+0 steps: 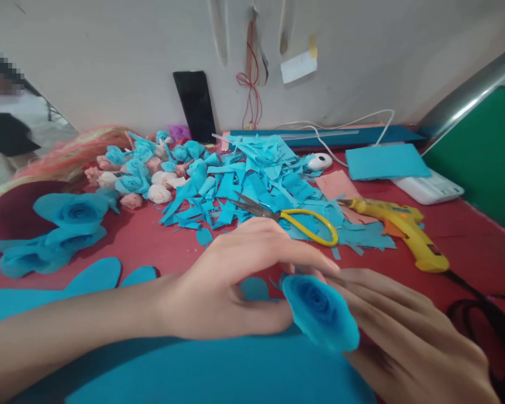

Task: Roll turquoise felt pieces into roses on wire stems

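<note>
A blue paper flower (320, 314) with a tightly rolled centre faces me, held between both hands. My left hand (248, 280) reaches in from the left, its thumb against the flower's near side and its fingers curving behind it. From the right, my right hand (412, 331) has its fingers along the flower's right and back edge; their tips are partly hidden. Beneath the hands lies a large blue sheet (219, 370). Just beyond my left hand rest scissors (286, 216) with yellow handles, on blue paper scraps (252, 179).
A yellow glue gun (404, 224) lies on the red tabletop at right, its cord trailing down. Finished large blue flowers (73, 216) sit at left, small blue and pink roses (138, 168) behind. A phone (196, 106) leans on the wall. Blue petals (96, 275) lie front left.
</note>
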Demonstrator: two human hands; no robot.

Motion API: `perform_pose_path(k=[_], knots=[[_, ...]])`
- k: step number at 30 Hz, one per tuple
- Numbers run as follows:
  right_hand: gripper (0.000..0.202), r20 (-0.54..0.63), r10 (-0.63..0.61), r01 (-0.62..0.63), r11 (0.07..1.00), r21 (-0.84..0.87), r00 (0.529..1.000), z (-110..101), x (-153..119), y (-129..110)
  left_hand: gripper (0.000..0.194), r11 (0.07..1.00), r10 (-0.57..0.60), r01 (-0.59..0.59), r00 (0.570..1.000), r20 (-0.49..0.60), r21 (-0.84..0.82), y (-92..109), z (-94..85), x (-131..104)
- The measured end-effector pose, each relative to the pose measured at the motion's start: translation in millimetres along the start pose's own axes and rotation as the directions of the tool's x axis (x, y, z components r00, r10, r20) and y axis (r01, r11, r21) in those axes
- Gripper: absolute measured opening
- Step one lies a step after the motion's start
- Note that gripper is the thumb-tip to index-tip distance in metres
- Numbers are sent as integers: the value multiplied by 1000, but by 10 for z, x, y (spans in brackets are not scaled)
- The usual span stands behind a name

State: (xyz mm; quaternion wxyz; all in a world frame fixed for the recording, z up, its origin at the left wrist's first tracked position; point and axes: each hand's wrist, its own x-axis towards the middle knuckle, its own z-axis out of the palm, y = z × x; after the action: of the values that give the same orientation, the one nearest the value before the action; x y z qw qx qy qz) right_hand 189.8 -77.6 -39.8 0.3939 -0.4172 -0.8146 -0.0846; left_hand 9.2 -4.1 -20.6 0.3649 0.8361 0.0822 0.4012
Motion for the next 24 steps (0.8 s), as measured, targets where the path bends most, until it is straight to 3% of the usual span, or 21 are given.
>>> perform_pose_path(k=[3, 7, 10, 12, 15, 17, 21, 24], knots=[[18, 23, -50, 50, 998, -25, 999, -3, -16, 20, 20, 999, -35, 35, 999, 32, -20, -7, -3, -1], [21, 153, -126, 138, 988, -66, 980, -58, -122, 106, 28, 998, -56, 56, 998, 41, -5, 0, -22, -6], [31, 148, -88, 99, 993, -68, 985, -90, -213, 152, 34, 994, -97, 94, 994, 42, 54, -2, -38, -11], [47, 155, -56, 63, 997, -41, 986, -91, -240, 155, 39, 999, -25, 24, 998, 55, 28, -1, -42, -16], [57, 164, -3, 7, 1000, -28, 986, -71, -223, 129, 37, 995, -50, 47, 998, 31, 89, 15, -48, -23], [53, 142, 45, -41, 999, -28, 989, -53, -188, 101, 35, 989, -44, 46, 999, -17, 142, 30, -63, -23], [34, 39, 168, -168, 986, 2, 985, -11, -97, 33, 29, 984, 80, -73, 996, -37, 164, 70, -122, -7], [20, 5, 240, -240, 970, 18, 971, 14, -44, -9, 16, 955, 57, -43, 998, -38, 293, 116, -162, 10]])
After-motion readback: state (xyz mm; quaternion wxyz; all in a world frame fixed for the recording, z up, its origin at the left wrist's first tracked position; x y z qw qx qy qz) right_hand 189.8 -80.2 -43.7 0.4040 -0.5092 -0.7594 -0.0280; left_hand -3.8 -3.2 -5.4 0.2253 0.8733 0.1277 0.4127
